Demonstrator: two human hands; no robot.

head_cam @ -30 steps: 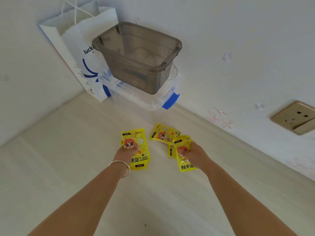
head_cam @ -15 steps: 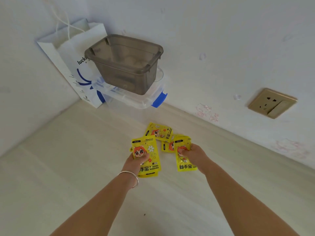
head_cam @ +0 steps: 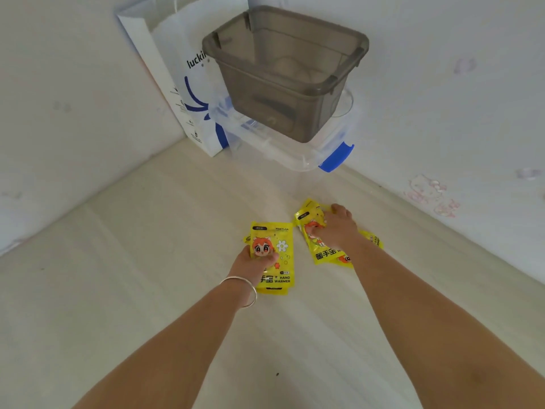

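Observation:
Yellow hand-warmer packets lie on the pale floor near a wall corner. My left hand (head_cam: pixel 253 262), a silver bangle on its wrist, grips a small stack of packets (head_cam: pixel 280 255), thumb over the printed cartoon face. To the right, my right hand (head_cam: pixel 336 224) holds a second bunch of yellow packets (head_cam: pixel 324 252), thumb pressed on the top one and fingers spread over the far packets. A further packet (head_cam: pixel 374 240) sticks out from under my right forearm.
A smoky grey plastic bin (head_cam: pixel 283 69) stands open on a clear lidded box with a blue latch (head_cam: pixel 336 154) in the corner. A white paper bag (head_cam: pixel 180 69) with blue print leans against the wall beside them. Walls close in left and right.
My right hand has reached farther forward over the loose packets near the wall. My left hand keeps its stack. The camera has swung so the wall socket has left the view.

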